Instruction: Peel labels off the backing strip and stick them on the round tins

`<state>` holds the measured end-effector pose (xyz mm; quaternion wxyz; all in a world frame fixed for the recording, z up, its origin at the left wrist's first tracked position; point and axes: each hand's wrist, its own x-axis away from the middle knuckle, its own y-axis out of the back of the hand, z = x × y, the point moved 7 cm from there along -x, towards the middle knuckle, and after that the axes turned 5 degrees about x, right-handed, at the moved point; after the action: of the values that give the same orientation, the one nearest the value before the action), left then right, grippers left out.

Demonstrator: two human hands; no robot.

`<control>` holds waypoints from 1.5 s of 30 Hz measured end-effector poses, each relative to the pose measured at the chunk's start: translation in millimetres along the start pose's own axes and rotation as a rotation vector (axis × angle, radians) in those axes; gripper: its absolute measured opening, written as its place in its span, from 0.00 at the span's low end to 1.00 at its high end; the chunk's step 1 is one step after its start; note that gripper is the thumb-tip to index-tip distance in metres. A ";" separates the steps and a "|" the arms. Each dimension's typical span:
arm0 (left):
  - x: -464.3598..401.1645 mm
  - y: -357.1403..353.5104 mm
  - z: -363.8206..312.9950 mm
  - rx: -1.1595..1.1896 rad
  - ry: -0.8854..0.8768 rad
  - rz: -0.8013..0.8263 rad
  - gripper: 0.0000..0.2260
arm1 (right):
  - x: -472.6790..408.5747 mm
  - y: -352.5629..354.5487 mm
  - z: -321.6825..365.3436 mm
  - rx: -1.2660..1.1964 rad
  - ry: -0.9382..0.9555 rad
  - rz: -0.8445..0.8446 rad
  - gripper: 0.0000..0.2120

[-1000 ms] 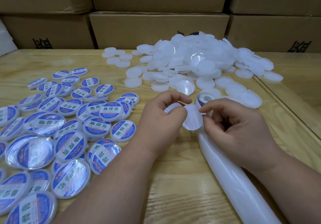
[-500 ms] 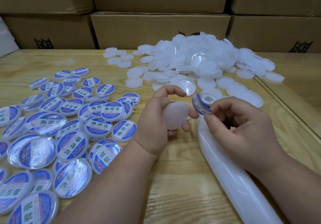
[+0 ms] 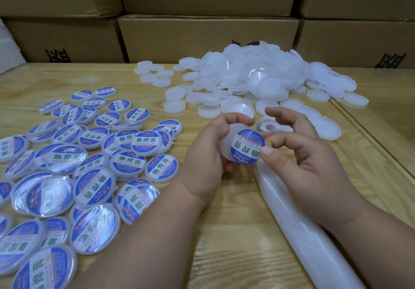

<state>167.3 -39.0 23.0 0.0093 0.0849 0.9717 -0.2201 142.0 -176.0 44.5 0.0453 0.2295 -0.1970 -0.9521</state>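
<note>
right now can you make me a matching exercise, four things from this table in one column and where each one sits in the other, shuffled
Things:
1. blue label
2. labelled tins
3. plain white tins
4. backing strip

Places:
A. heaped at the far side of the table, before the cardboard boxes
B. running under the right hand toward the near edge
C. spread over the table's left part
D. pinched by the right hand against the tin in the left hand

Pairs: 1-D, 2-C, 3-A, 4-B
</note>
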 end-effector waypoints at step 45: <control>-5.0 15.6 -3.0 -0.262 -0.174 -0.146 0.08 | 0.5 19.8 -7.0 0.103 -0.053 -0.275 0.07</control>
<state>174.9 -24.7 19.3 0.0884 -0.0072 0.9912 -0.0981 144.7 -196.8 46.3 -0.1025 0.2309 -0.2133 -0.9437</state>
